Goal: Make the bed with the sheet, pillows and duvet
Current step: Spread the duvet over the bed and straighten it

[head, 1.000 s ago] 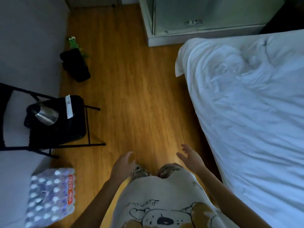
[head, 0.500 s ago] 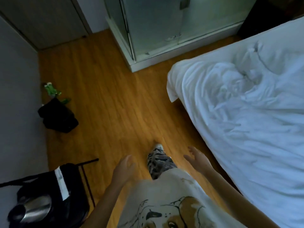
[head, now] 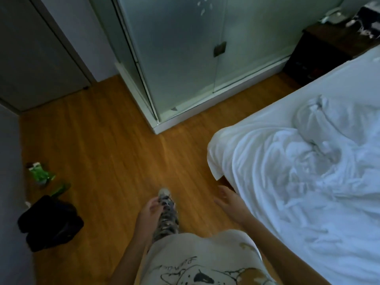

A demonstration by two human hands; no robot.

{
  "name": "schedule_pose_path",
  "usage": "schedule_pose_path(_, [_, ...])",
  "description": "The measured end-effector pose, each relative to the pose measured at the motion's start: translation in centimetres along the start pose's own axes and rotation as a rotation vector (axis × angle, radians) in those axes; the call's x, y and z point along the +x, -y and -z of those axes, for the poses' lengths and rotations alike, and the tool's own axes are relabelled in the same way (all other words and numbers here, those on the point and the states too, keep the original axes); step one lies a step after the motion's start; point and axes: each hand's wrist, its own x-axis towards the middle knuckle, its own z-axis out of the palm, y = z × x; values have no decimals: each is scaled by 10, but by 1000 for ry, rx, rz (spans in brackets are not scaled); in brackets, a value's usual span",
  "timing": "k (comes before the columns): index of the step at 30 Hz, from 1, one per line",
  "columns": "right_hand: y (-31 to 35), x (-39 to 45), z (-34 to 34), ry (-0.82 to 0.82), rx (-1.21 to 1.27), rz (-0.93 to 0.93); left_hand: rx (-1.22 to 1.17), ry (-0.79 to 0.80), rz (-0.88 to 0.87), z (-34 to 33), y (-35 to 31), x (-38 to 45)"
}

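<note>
Walker has stepped forward along bed [head: 257, 112] | left hand [head: 149, 210], right hand [head: 231, 202] loose, empty | duvet [head: 308, 171] bunched near corner | risk: trailing flap snags foot

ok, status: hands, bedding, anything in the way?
Left hand open, right hand open, both empty. Crumpled white duvet lies unmade on the bed. Black bag on wooden floor, left of path.

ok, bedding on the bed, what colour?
White, plain and rumpled: the bedding shows best in the head view, with one corner hanging off the bed toward the wooden floor.
</note>
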Motion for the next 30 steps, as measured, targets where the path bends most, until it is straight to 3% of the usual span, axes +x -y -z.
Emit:
schedule_pose_path(7, [45, 142, 41, -238, 148, -219, 114, 158, -110, 45, -98, 201])
schedule_pose_path(16, [129, 270, 88, -457, 373, -411, 455, 500, -377, 55, -258, 412])
schedule_pose_path(24, [133, 407, 158, -520, 455, -472, 478, 567, -413, 5, -381, 541])
schedule_pose_path(30, [117, 510, 269, -571, 477, -434, 520, 636, -423, -76, -500, 627])
